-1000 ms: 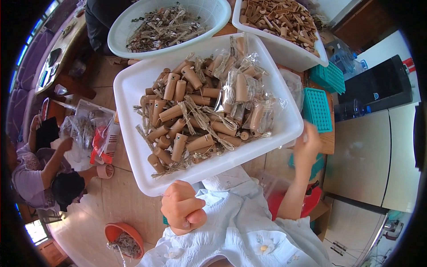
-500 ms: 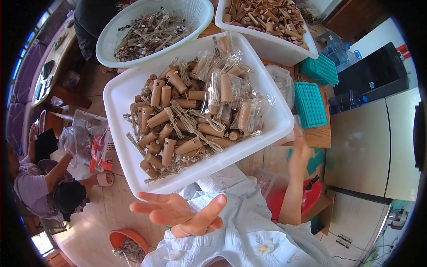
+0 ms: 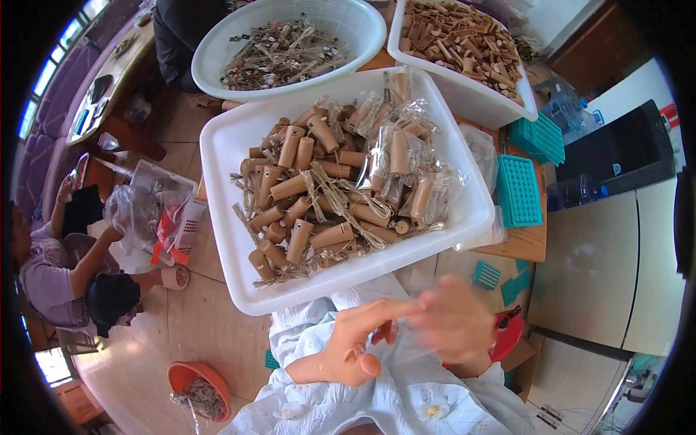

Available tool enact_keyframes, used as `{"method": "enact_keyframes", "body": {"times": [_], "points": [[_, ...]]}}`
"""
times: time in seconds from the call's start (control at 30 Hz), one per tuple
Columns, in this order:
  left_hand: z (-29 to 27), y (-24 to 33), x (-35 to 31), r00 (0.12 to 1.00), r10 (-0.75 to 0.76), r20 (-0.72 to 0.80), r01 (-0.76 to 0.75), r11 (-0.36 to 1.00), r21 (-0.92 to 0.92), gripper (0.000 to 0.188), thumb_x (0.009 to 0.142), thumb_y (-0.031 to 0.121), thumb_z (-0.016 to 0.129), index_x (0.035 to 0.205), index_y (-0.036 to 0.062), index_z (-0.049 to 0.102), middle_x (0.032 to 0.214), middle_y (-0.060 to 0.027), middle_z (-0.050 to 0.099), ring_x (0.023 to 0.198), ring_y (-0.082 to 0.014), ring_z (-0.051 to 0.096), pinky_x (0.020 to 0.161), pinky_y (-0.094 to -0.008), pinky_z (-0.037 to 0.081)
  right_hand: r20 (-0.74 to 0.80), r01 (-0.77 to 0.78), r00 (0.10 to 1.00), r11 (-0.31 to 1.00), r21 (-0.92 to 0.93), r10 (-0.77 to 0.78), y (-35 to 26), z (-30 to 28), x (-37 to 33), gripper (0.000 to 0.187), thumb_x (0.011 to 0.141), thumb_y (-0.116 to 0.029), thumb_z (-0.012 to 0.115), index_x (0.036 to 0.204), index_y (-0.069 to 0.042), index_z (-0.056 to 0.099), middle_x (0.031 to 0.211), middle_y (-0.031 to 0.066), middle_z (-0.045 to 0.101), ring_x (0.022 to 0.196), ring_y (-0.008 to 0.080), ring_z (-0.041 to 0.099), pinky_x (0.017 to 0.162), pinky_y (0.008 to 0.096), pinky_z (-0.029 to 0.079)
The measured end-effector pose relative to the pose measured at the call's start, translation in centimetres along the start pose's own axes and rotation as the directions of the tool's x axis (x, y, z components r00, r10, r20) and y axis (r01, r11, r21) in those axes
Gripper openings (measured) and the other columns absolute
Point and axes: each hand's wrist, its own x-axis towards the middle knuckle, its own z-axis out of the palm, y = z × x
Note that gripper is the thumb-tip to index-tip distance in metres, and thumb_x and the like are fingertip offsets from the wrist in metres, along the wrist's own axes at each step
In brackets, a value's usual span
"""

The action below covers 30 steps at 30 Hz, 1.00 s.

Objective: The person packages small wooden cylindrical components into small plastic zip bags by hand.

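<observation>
My left hand is over my lap, just below the near edge of the white tray. Its thumb stands apart and its index finger stretches toward my right hand. Motion blurs the right hand, so its fingers do not show clearly; a faint clear film may hang near it, but I cannot make it out. The two hands meet or overlap at the left fingertips. Inside the tray lie many brown bamboo-like tubes with bundles of beige cord. Several tubes at its right side are in clear plastic bags.
Behind the tray are a pale green basket of cords and small parts and a white bin of brown pieces. Teal grid trays and clear bags lie on the right. An orange bucket and a seated person are on the left.
My right hand has come down from the clear bags at the tray's right edge to my left hand. The left hand has turned rightward, its fingers less spread. The view has shifted slightly.
</observation>
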Motion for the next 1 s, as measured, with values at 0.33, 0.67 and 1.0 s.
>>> {"method": "enact_keyframes", "body": {"times": [0.33, 0.67, 1.0], "points": [[-2.6, 1.5, -1.1, 0.996, 0.081, 0.028, -0.081, 0.997, -0.016, 0.034, 0.074, 0.020, 0.061, 0.098, -0.0025, 0.059, 0.086, -0.0138, 0.062, 0.071, -0.0235, 0.060, 0.065, -0.0305, 0.047, 0.265, 0.156, 0.936, 0.949, 0.274, -0.231, 1.2, -0.8, 5.7, 0.027, 0.081, -0.035, 0.052, 0.082, -0.011, 0.064, 0.094, 0.0020, 0.062, 0.102, 0.0267, 0.052, 0.098, 0.0494, 0.021], [-3.1, 2.1, -2.0, 0.992, 0.072, 0.101, -0.112, 0.871, 0.479, 0.021, 0.067, 0.007, 0.066, 0.088, 0.0065, 0.063, 0.065, -0.0066, 0.058, 0.058, -0.0205, 0.056, 0.053, -0.0292, 0.045, 0.434, -0.091, 0.849, 0.893, -0.441, 0.301, 4.6, 4.0, 11.6, 0.014, 0.067, -0.008, 0.063, 0.078, -0.002, 0.058, 0.090, 0.0114, 0.052, 0.086, 0.0283, 0.051, 0.076, 0.0329, 0.042], [-5.3, 2.7, -2.4, 0.971, 0.217, 0.102, -0.237, 0.934, 0.269, 0.018, 0.064, 0.004, 0.069, 0.081, 0.0035, 0.063, 0.070, -0.0054, 0.061, 0.062, -0.0199, 0.057, 0.056, -0.0284, 0.045, 0.289, -0.227, 0.916, 0.954, -0.196, 0.277, 3.9, 1.1, 14.1, 0.027, 0.073, -0.017, 0.064, 0.090, 0.001, 0.054, 0.089, 0.0107, 0.054, 0.081, 0.0218, 0.055, 0.071, 0.0291, 0.044]]}}
